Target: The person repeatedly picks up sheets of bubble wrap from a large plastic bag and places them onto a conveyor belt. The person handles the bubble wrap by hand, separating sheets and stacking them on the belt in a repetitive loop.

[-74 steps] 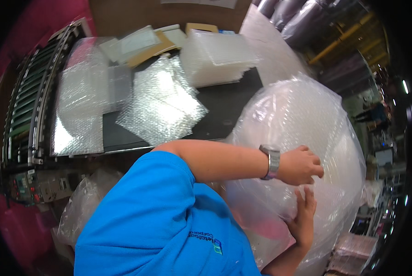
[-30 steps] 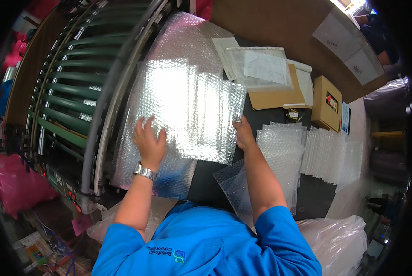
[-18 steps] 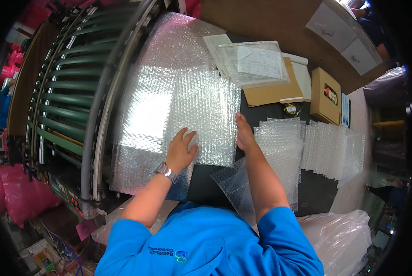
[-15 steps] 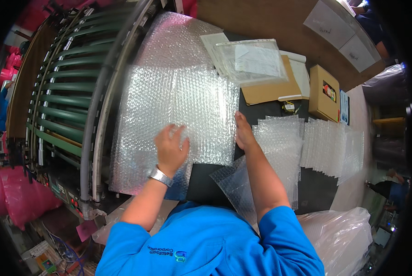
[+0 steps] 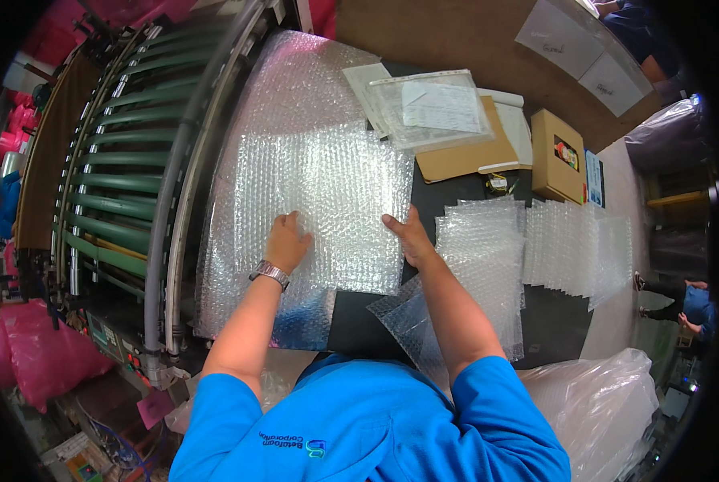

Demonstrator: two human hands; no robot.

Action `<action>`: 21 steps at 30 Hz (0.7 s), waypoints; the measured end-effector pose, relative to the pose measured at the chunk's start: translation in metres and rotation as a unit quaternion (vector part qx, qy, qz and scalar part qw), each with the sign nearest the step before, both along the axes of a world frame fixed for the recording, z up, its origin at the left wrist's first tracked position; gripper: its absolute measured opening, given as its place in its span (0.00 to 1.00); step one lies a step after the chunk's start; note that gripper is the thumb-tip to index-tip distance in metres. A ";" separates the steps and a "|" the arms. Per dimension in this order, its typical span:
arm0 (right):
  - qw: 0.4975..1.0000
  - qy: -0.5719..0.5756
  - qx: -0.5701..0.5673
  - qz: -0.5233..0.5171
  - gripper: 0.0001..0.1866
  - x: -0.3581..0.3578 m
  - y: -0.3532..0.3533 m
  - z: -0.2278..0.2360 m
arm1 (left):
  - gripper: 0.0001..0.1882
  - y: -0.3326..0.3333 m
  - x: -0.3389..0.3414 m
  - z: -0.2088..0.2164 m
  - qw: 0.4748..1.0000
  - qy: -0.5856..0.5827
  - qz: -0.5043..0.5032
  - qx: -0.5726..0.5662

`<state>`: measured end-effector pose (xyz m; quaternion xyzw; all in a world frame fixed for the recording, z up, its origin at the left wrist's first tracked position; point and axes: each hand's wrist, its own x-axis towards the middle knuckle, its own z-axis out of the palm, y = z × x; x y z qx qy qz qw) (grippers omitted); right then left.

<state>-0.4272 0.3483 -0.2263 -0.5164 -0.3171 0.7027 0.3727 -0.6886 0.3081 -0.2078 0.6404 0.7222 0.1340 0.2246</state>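
Left hand (image 5: 285, 241) flat, fingers spread, pressing bubble wrap sheet (image 5: 319, 201) on the table (image 5: 456, 201); right hand (image 5: 408, 235) open, pinning its right edge. Could slide leftward onto roller conveyor (image 5: 126, 177) or crease under uneven pressure

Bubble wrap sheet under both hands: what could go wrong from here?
1. The bubble wrap sheet overhangs the table's left edge toward the roller conveyor; it could slide or snag there.
2. The left hand and right hand press only its lower part, so the far end may lift or crease.
3. It lies on another sheet; picking one up might drag both.
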 end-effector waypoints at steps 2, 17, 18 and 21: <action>1.000 -0.003 0.005 -0.007 0.40 0.001 -0.001 -0.002 | 0.15 0.003 0.000 0.010 1.000 -0.023 0.013 -0.001; 0.989 -0.117 0.083 -0.021 0.46 -0.014 -0.013 0.012 | 0.37 -0.003 0.059 0.035 0.961 -0.203 -0.181 -0.051; 0.986 -0.125 0.110 -0.006 0.43 -0.020 -0.011 0.039 | 0.39 -0.003 0.058 0.037 0.958 -0.257 -0.124 -0.013; 0.986 -0.095 0.121 0.061 0.37 -0.024 -0.017 0.121 | 0.45 -0.014 0.057 0.070 0.886 -0.463 0.033 -0.006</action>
